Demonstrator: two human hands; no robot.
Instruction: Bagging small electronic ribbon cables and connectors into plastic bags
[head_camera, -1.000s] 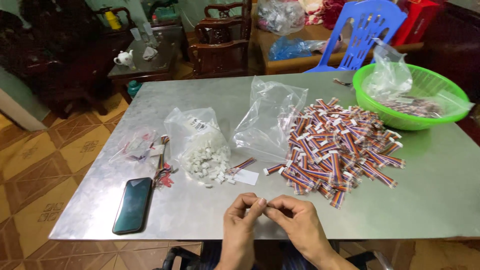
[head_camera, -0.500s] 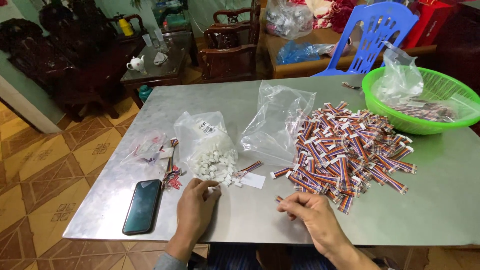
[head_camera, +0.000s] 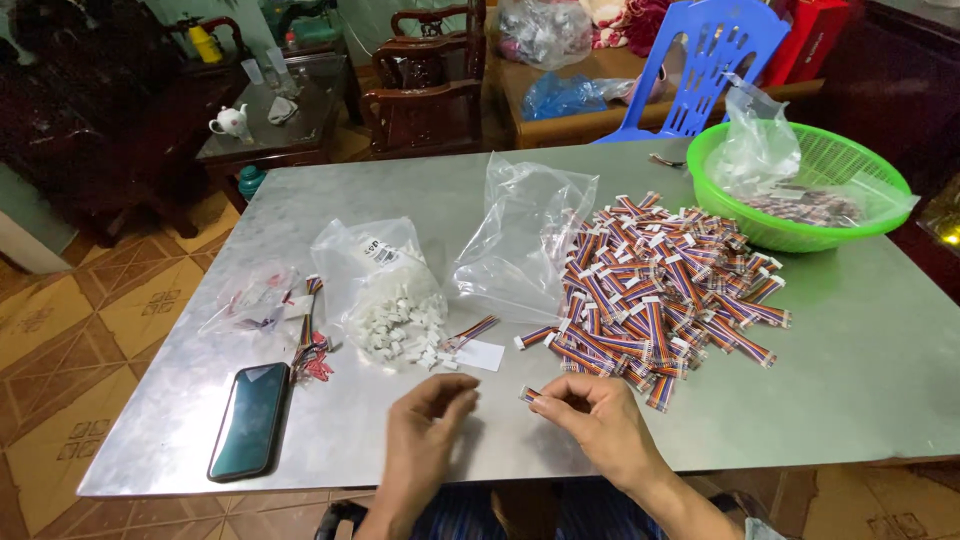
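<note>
While the right hand pinches one short striped ribbon-cable piece by its end between closed fingers, the left hand is held just beside it with fingers curled and, as far as can be seen, nothing gripped. The step in hand is judged to be the fitting of a connector to that cable; a white plug would next have to be picked from the loose heap of small white plastic connectors spilling from its clear bag. On the grey metal desk one black phone is counted at left, three clear bags mid-desk, one uncountably large pile of striped cables, and farthest one green plastic basket.
</note>
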